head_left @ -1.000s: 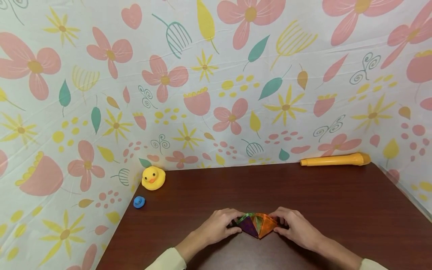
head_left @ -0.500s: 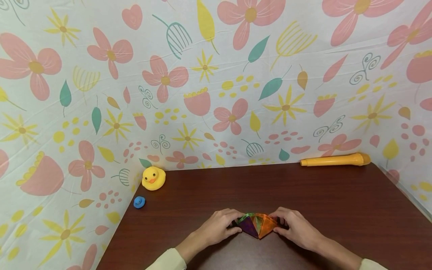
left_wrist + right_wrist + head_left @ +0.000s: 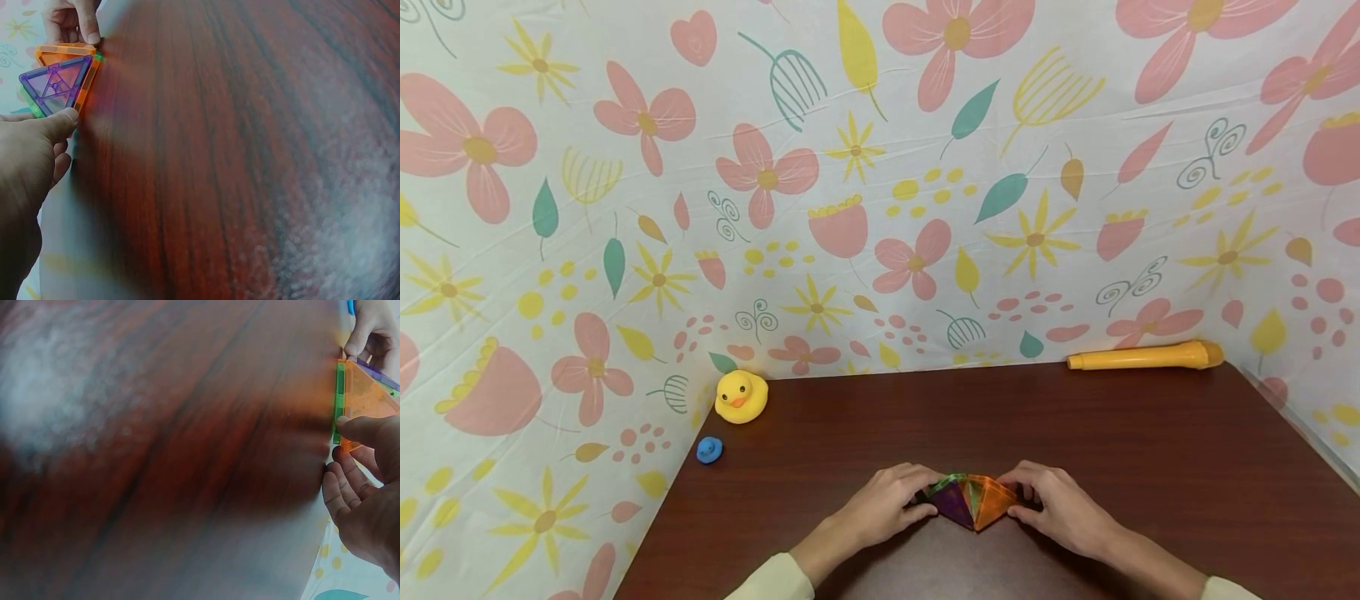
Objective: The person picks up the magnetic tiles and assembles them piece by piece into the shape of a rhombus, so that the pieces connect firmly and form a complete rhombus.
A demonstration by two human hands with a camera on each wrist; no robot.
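Several translucent triangular magnetic tiles, purple, orange and green, are joined edge to edge into a small faceted shape low over the table. My left hand pinches its left side, thumb in front at the corner of the purple tile. On the other side my right hand pinches the orange tile between thumb and fingers. Green tile shows in the fold between them. In the left wrist view the purple tile faces the camera, an inner triangle moulded in it. The right wrist view shows a green edge under my thumb.
A yellow rubber duck and a small blue duck sit at the left edge of the dark wooden table. Against the flowered cloth backdrop at the back right lies a yellow toy microphone.
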